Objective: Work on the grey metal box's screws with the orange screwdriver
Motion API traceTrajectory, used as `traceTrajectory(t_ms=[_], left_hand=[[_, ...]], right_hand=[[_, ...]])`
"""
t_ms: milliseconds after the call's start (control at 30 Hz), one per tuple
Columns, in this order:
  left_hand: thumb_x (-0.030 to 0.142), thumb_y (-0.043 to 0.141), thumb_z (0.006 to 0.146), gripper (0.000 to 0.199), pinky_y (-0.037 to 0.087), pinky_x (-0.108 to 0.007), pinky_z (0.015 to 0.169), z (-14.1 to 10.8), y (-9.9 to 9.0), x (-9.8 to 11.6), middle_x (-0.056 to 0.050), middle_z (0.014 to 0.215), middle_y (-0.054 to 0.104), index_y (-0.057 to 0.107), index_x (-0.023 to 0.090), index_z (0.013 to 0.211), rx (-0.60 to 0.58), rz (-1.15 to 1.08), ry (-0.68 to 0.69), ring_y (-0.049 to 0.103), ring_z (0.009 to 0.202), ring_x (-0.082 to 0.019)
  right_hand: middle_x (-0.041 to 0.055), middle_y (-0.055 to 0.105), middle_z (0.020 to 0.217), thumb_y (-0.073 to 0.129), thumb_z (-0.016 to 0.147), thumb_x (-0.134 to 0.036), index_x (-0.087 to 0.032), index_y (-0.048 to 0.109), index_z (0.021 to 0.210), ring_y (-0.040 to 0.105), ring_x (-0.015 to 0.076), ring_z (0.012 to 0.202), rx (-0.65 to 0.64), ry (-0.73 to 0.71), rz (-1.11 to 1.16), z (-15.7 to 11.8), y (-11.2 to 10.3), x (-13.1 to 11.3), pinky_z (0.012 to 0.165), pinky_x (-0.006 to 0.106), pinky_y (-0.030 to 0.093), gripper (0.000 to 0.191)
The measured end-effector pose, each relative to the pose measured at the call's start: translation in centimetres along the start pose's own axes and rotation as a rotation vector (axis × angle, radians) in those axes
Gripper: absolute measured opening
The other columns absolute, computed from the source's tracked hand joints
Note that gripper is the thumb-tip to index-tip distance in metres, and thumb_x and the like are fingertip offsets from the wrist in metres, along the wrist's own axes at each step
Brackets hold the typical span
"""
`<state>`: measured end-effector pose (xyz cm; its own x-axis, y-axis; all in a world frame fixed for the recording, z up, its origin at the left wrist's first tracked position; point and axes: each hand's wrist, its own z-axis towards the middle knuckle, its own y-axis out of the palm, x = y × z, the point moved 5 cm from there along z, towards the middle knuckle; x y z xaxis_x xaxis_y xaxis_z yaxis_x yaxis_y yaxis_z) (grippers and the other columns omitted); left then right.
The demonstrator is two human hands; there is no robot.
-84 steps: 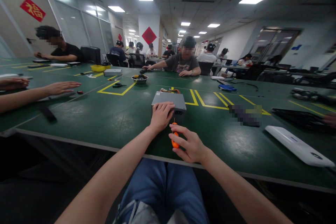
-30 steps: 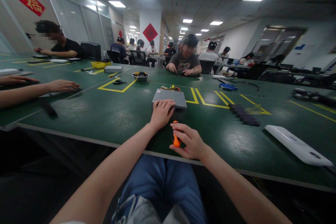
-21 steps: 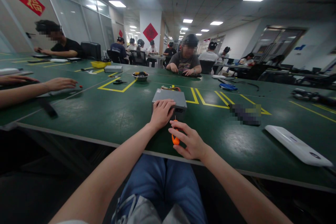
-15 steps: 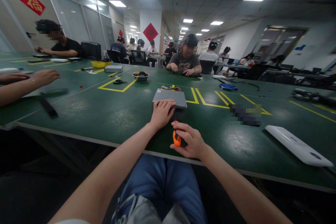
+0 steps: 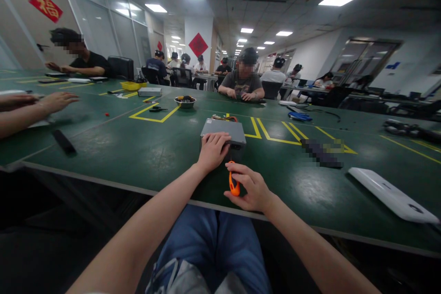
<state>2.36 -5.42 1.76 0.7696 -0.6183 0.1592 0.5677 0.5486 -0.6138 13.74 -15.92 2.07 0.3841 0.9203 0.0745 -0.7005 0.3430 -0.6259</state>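
Grey metal box (image 5: 222,129) on the green worktop (image 5: 113,147), straight ahead of the person and near the front edge, lying flat. Bundle of coloured wires (image 5: 223,118) at its far side. Left hand (image 5: 212,150) rests on top, palm down, fingers slightly spread, lapping the near edge; not gripping. Right hand (image 5: 250,188) curled narrow around an orange-handled screwdriver (image 5: 234,186), just in front of the box; thin shaft points up toward it. Cannot tell whether the tip touches.

Around it: yellow tape outlines (image 5: 155,118) on the worktop, a metal bowl of small parts (image 5: 184,102) and a pair of black-handled pliers (image 5: 157,109) beyond. To the right, a white panel (image 5: 389,201) and blue-handled tool (image 5: 299,116). Left, a co-worker's hand (image 5: 58,101) lies open near a black bar (image 5: 64,141). Another person (image 5: 242,85) sits across the worktop, both hands on it.
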Motion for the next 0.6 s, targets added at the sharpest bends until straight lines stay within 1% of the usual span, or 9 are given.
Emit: traceTrajectory(t_ms=[100,167,233,333,433,533,600], left_hand=[[0.028,0.044,0.090,0.022,0.027,-0.037,0.097,0.0,0.1,-0.1,-0.001,0.120,0.059,0.053,0.026,0.110,-0.004,0.007,-0.003,0.048,0.114,-0.017],[0.028,0.044,0.090,0.022,0.027,-0.037,0.098,0.1,0.1,-0.1,0.000,0.120,0.059,0.053,0.026,0.110,-0.004,0.009,-0.003,0.048,0.115,-0.016],[0.027,0.043,0.090,0.021,0.027,-0.037,0.098,0.1,0.0,-0.1,0.000,0.120,0.059,0.053,0.026,0.109,-0.001,0.008,-0.001,0.048,0.114,-0.016],[0.027,0.043,0.090,0.021,0.027,-0.036,0.098,0.1,0.0,0.0,0.000,0.119,0.060,0.053,0.026,0.109,0.003,0.011,-0.002,0.049,0.114,-0.015],[0.028,0.043,0.090,0.022,0.028,-0.037,0.098,0.1,-0.1,0.0,-0.001,0.119,0.060,0.054,0.026,0.109,0.002,0.015,-0.003,0.048,0.114,-0.016],[0.028,0.043,0.090,0.022,0.028,-0.037,0.097,0.1,-0.1,0.0,-0.001,0.118,0.060,0.054,0.026,0.109,0.000,0.021,-0.004,0.049,0.113,-0.016],[0.028,0.044,0.090,0.022,0.028,-0.037,0.098,0.1,-0.1,0.0,-0.001,0.119,0.060,0.054,0.026,0.109,-0.002,0.024,-0.007,0.049,0.113,-0.016]], right_hand=[[0.0175,0.049,0.117,0.051,0.084,-0.041,-0.016,0.042,0.114,0.053,0.0261,0.112,-0.076,0.018,0.010,-0.1,0.3,0.2,0.085,0.039,0.052,0.040],[0.0184,0.047,0.120,0.045,0.087,-0.041,-0.016,0.044,0.117,0.050,0.0272,0.116,-0.145,-0.021,-0.039,-0.1,0.5,0.0,0.086,0.040,0.051,0.039],[0.0182,0.048,0.119,0.045,0.088,-0.038,-0.015,0.048,0.116,0.049,0.0274,0.116,-0.180,-0.063,-0.078,0.1,0.5,-0.2,0.087,0.039,0.051,0.037],[0.0173,0.053,0.112,0.053,0.084,-0.034,-0.013,0.050,0.111,0.053,0.0259,0.112,-0.141,-0.068,-0.048,0.4,0.1,-0.4,0.087,0.037,0.051,0.034],[0.0153,0.058,0.108,0.058,0.080,-0.030,-0.015,0.047,0.110,0.057,0.0234,0.108,-0.084,-0.015,0.033,0.3,-0.4,-0.2,0.087,0.036,0.052,0.035],[0.0137,0.058,0.108,0.059,0.081,-0.031,-0.017,0.044,0.111,0.055,0.0240,0.111,-0.120,-0.018,0.060,-0.1,-0.5,0.0,0.088,0.039,0.052,0.037],[0.0154,0.055,0.112,0.056,0.082,-0.035,-0.016,0.043,0.116,0.050,0.0264,0.116,-0.168,-0.044,0.052,-0.5,-0.4,0.1,0.089,0.042,0.050,0.041]])
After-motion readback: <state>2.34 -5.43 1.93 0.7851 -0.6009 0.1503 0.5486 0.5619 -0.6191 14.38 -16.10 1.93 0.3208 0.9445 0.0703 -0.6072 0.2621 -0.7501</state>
